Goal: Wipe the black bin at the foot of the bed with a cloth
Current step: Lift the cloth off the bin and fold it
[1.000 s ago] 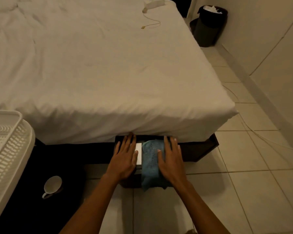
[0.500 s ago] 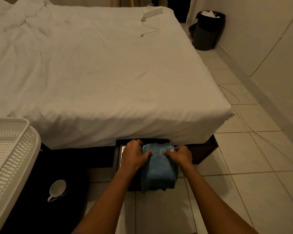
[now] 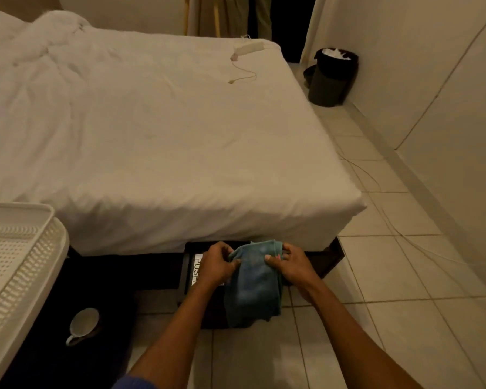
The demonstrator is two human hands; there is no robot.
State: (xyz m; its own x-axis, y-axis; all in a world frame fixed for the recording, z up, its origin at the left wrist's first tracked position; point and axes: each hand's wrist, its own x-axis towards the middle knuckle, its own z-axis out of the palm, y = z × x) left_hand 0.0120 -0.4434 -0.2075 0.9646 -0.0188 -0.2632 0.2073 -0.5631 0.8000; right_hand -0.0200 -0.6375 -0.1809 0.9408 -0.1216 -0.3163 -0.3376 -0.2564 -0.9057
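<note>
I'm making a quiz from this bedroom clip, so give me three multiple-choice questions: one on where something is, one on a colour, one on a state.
1. Where is the cup?
A. on the bed
B. low on the left, on a dark surface
C. inside the basket

2. What colour is the cloth?
A. blue-green
B. red
C. white

3. How is the cloth held?
A. by no hand
B. by one hand
C. by both hands

Key: 1 B, it lies below the white basket. 2 A, it looks teal. 3 C, the left hand and right hand both grip it over the black bin.

Bed edge (image 3: 264,220) just over bin (image 3: 188,276)
</note>
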